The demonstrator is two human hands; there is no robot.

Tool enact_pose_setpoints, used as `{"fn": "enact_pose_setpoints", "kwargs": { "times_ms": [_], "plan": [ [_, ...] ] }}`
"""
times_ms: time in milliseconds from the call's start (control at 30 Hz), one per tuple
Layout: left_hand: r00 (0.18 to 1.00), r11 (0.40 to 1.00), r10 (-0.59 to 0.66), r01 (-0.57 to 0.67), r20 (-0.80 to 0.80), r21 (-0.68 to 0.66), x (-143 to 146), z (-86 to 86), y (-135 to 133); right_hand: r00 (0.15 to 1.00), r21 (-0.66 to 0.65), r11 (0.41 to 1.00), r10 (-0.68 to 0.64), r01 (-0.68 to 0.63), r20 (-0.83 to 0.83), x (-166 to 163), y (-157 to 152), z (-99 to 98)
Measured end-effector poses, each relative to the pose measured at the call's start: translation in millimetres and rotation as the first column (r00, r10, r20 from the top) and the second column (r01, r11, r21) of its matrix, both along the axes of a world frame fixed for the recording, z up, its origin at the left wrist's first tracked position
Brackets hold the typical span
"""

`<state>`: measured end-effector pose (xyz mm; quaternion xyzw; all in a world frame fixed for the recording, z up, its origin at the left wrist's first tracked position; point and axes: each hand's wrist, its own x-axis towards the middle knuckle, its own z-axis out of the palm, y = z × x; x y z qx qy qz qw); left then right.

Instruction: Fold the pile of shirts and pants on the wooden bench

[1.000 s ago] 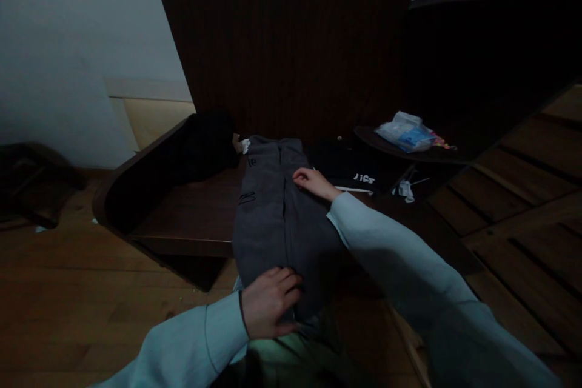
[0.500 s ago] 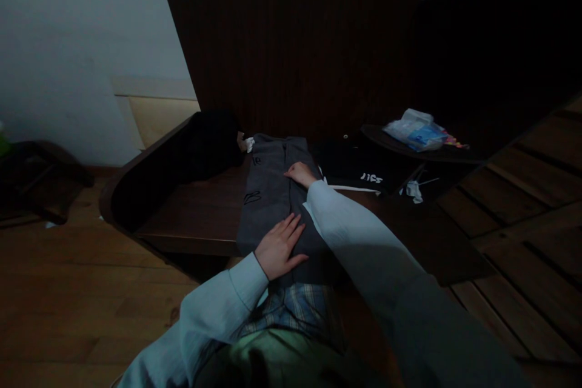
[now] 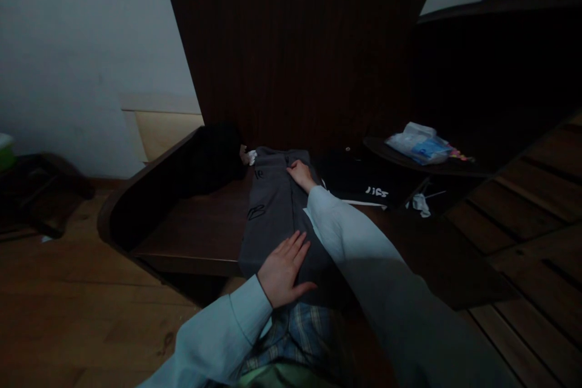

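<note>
A grey folded garment (image 3: 273, 206) lies lengthwise on a dark wooden bench (image 3: 200, 224). My left hand (image 3: 284, 270) lies flat and open on the garment's near end, fingers stretched forward. My right hand (image 3: 300, 174) rests near the garment's far end, fingers curled down onto the cloth at its middle fold. Both arms wear pale long sleeves. The room is dim.
A black bundle (image 3: 213, 154) sits at the bench's far left. A black garment with white lettering (image 3: 364, 182) lies right of the grey one. A small round table (image 3: 409, 154) holds a plastic packet (image 3: 418, 142). A dark panel stands behind; wooden floor lies around.
My left hand went from curled at the garment's near edge to flat on the cloth. My right hand slid along the fold toward the far end.
</note>
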<state>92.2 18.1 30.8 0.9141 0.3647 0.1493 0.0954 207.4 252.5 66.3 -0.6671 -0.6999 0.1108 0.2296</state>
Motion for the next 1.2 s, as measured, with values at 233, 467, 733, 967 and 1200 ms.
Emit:
{"fn": "enact_pose_setpoints", "kwargs": {
  "times_ms": [233,467,733,967,1200],
  "plan": [
    [1.0,1.0,0.003,-0.003,0.001,-0.019,-0.6,-3.5,-0.3,0.98,0.055,0.98,0.185,-0.189,0.073,1.8,14.2,-6.1],
    [1.0,0.999,0.001,0.0,0.018,-0.043,1.7,-3.3,-5.3,0.929,-0.004,0.951,0.302,-0.308,0.213,0.2,21.5,-7.1],
    [1.0,0.999,0.007,-0.006,0.026,-0.04,3.0,-5.8,-8.6,0.93,-0.028,0.95,0.309,-0.31,0.197,-2.2,33.4,-10.2],
    [0.999,0.998,0.011,-0.008,0.044,-0.062,2.7,-3.8,-9.5,0.925,0.04,0.937,0.334,-0.346,0.18,7.5,25.3,-7.8],
    [0.925,0.978,0.196,-0.162,0.324,-0.13,3.4,11.6,6.3,0.961,-0.11,0.989,0.121,-0.097,0.248,11.9,-0.3,8.2]
  ]
}}
